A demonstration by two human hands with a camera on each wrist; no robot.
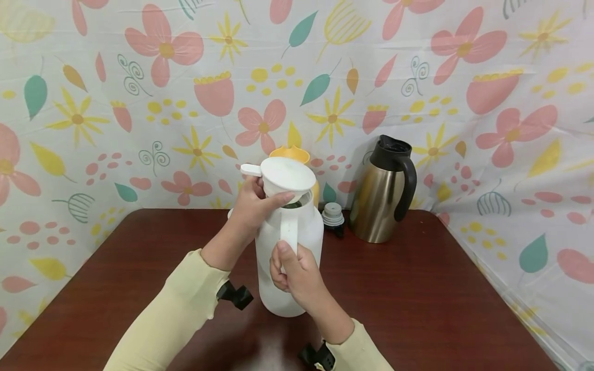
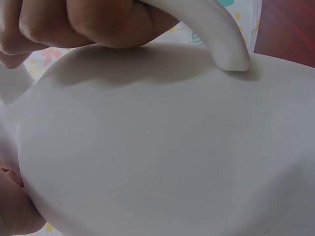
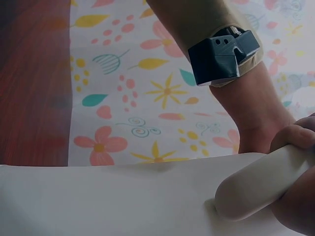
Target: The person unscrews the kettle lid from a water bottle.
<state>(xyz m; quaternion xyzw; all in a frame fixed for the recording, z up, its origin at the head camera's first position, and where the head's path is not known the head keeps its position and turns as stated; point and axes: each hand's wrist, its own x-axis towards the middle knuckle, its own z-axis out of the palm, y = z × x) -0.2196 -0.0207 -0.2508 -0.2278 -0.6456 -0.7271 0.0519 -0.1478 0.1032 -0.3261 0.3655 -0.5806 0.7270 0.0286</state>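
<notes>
A white thermos jug (image 1: 274, 273) stands upright near the middle of the table in the head view. Its round white lid (image 1: 287, 172), with a small tab pointing left, is raised and tilted over the mouth. My left hand (image 1: 254, 203) holds this lid from below, thumb along its underside. Part of the dark opening shows beneath the lid. Lower down, my right hand (image 1: 298, 270) grips the jug's handle (image 1: 289, 226), fingers wrapped around it. The right wrist view shows the handle's rounded lower end close up. Smooth white jug wall fills most of the left wrist view.
Behind the jug, a yellow object (image 1: 293, 153) is mostly hidden. A grey stopper with a black part (image 1: 332, 214) lies to its right, beside a metallic flask (image 1: 377, 203) with black top and handle. Patterned cloth (image 1: 394, 62) hangs along the brown table's (image 1: 417, 304) back.
</notes>
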